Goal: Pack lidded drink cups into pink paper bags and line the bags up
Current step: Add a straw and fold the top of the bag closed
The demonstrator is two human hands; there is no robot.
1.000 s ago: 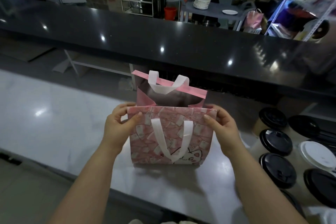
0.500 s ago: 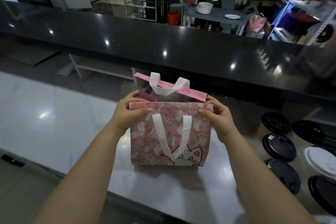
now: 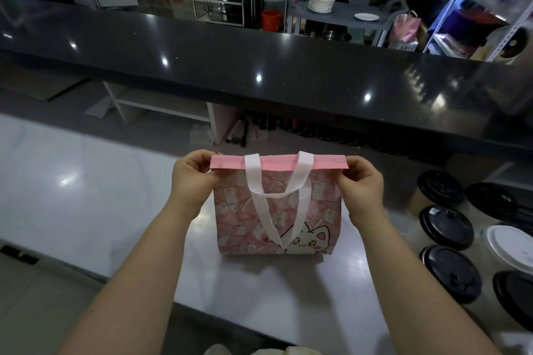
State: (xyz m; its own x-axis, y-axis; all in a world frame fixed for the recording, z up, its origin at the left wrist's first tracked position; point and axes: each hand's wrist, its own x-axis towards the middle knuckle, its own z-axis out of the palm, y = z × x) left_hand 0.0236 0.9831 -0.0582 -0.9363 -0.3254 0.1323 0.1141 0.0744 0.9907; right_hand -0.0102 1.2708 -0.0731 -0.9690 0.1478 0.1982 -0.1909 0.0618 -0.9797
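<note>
A pink paper bag [image 3: 317, 210] with a cartoon cat print and white handles stands upright on the white marble counter [image 3: 86, 196]. Its mouth is pressed flat, with the plain pink top rim folded together. My left hand [image 3: 191, 179] pinches the rim's left corner and my right hand [image 3: 360, 184] pinches its right corner. Several lidded drink cups stand at the right: black-lidded ones [image 3: 445, 226] and one with a white lid [image 3: 512, 251]. What is inside the bag is hidden.
A raised black countertop [image 3: 259, 46] runs across behind the marble counter. Beyond it a person handles a plate near a cart with stacked plates [image 3: 321, 3]. Another pink bag [image 3: 405, 27] hangs by that cart. Metal shelving stands at the far right.
The bag's mouth was open with my hands on the near panel. Both panels are now brought together flat and my hands have shifted up to the top corners.
</note>
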